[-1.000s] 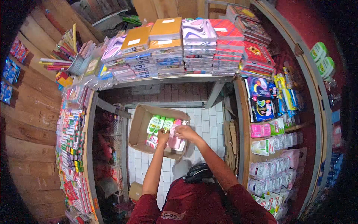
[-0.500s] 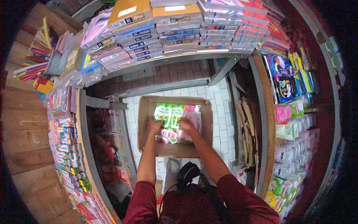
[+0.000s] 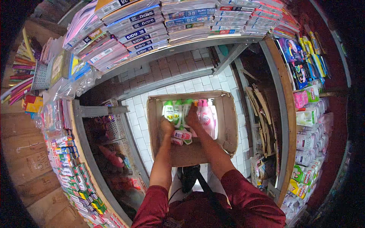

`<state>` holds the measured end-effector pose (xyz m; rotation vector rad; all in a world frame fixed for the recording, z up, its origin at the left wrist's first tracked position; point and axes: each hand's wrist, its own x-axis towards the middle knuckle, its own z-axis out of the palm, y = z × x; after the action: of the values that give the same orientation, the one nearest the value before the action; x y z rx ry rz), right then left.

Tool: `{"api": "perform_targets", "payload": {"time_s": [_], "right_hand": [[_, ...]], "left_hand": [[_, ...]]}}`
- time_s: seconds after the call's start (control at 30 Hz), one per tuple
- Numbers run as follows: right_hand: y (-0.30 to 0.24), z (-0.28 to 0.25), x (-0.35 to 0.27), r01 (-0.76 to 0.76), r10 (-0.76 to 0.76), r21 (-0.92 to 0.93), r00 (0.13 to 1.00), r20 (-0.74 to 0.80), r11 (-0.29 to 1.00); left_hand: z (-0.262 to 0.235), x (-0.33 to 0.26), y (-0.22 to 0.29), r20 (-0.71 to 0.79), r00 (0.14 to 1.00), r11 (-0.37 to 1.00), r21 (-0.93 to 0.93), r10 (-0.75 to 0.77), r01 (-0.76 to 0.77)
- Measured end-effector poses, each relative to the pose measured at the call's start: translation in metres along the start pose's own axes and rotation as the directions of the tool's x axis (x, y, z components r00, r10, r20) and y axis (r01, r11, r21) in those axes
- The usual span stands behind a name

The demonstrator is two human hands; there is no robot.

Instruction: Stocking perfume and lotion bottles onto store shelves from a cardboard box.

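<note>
An open brown cardboard box [image 3: 228,117] stands on the floor in front of me with both my hands inside it. Green-capped white and green bottles [image 3: 168,109] lie side by side at its left. My left hand [image 3: 166,126] touches the lower end of the leftmost bottle; its fingers are mostly hidden. Higher up, my right hand [image 3: 192,117] is closed around another green bottle [image 3: 186,110], covering part of it. Just right of that hand lie pink bottles [image 3: 206,116] with pump tops. Below the green bottles are small white and pink packs [image 3: 182,135].
Shelves surround me on three sides. Stacked notebooks [image 3: 144,36] line the far shelf. Small toothpaste-like boxes [image 3: 72,167] fill the left one, and packaged goods [image 3: 304,144] the right one. Folded cardboard [image 3: 258,117] stands under the right shelf, beside white tiles [image 3: 137,125].
My view has shifted, so the box appears further right and larger. My right hand has moved up from the bottles' lower ends to a green bottle's upper part. My left hand stays by the bottles.
</note>
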<state>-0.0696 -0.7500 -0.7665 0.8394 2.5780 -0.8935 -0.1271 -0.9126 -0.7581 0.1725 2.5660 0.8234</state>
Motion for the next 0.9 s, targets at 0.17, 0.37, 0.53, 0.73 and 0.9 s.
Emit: {"api": "perform_targets", "payload": {"time_s": [0.17,0.37,0.53,0.73,0.9], "right_hand": [[-0.007,-0.007,0.01,0.035,-0.026,-0.137,0.997,0.068,0.99],[-0.005,-0.029,0.008,0.026,-0.033,0.064,0.994,0.107,0.998],[-0.016,-0.049,-0.016,0.006,-0.028,0.233,0.995,0.094,0.972],[-0.013,-0.098,-0.049,0.064,-0.094,0.659,0.996,0.01,0.749],[-0.007,-0.198,-0.123,0.116,-0.174,0.845,0.984,-0.028,0.523]], "left_hand": [[0.016,0.007,0.004,0.086,0.993,0.994,0.082,-0.076,0.069],[-0.01,0.004,0.012,0.158,0.98,0.992,0.033,-0.123,0.12],[-0.036,-0.006,0.035,0.493,0.77,0.805,-0.207,-0.405,0.556],[-0.087,-0.066,0.099,0.568,0.786,0.673,-0.483,-0.246,0.56],[-0.136,-0.144,0.192,0.507,0.86,0.514,-0.756,0.066,0.406]]}}
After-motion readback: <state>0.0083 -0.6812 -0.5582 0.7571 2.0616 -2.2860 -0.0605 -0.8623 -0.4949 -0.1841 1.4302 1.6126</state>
